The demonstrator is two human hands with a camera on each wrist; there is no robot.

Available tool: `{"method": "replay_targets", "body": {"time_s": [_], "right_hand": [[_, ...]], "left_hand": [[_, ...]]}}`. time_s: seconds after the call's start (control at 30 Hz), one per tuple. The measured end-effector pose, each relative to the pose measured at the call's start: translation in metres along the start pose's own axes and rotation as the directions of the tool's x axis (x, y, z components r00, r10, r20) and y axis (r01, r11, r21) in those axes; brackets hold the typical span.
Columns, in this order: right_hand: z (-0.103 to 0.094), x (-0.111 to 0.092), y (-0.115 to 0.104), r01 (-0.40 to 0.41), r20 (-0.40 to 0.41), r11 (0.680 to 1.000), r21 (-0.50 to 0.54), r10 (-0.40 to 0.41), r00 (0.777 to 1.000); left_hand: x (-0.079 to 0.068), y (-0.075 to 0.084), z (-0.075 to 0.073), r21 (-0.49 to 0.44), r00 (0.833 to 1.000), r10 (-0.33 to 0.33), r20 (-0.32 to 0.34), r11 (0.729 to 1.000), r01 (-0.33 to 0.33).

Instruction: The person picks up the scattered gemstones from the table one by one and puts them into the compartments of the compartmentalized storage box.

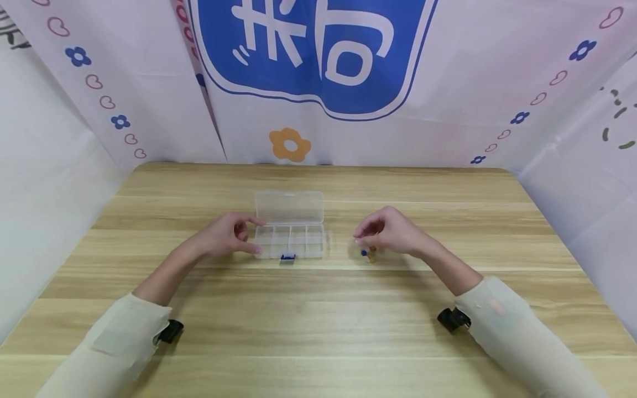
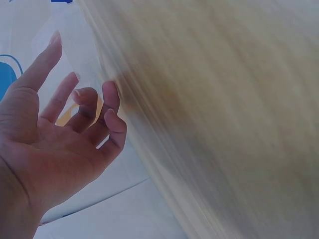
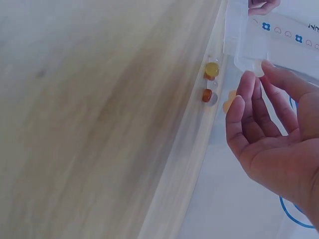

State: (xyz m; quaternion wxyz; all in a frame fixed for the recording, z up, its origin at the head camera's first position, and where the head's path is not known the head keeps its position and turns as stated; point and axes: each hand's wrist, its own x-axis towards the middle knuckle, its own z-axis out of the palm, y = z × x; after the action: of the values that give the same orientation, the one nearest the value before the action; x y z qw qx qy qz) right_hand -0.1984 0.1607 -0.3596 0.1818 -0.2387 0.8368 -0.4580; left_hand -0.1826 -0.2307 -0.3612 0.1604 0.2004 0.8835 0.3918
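A clear plastic compartment box point(image 1: 290, 242) with its lid raised lies on the wooden table. My left hand point(image 1: 234, 233) spans the box's left end, thumb at the front corner and index finger near the hinge. In the left wrist view, the other fingers of the left hand point(image 2: 65, 124) are curled in. My right hand point(image 1: 388, 229), right of the box, pinches a small whitish rounded piece point(image 3: 258, 68) between thumb and index finger. Just below this hand sit several small pieces, among them a blue one point(image 1: 364, 253), a yellow one point(image 3: 212, 69) and an amber one point(image 3: 207, 95).
The box's see-through lid point(image 1: 290, 207) stands up at the back, and a blue latch point(image 1: 287, 257) is at its front. Behind the wooden table point(image 1: 318, 331) hangs a printed white cloth point(image 1: 398, 138).
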Motion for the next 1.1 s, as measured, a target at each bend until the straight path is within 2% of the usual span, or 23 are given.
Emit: {"method": "replay_targets", "body": {"time_s": [0.23,0.47,0.7,1.1], "right_hand": [[0.005,0.009,-0.003,-0.011,-0.018,0.999,0.049,0.012,1.0],[0.011,0.017,-0.007,0.005,-0.063,0.999,0.051,-0.002,0.998],[0.017,0.023,-0.011,0.015,-0.053,0.998,0.054,-0.012,0.999],[0.024,0.034,-0.017,0.034,-0.049,0.998,0.046,-0.032,0.998]], "left_hand": [[0.0,0.001,0.0,0.007,1.0,-0.007,-0.004,1.0,0.007],[0.002,0.003,0.001,0.026,1.0,-0.016,-0.001,1.0,0.016],[0.002,0.006,0.001,0.03,1.0,-0.006,0.007,1.0,0.006],[0.003,0.004,0.001,0.051,0.999,-0.036,0.009,0.998,0.036]]}}
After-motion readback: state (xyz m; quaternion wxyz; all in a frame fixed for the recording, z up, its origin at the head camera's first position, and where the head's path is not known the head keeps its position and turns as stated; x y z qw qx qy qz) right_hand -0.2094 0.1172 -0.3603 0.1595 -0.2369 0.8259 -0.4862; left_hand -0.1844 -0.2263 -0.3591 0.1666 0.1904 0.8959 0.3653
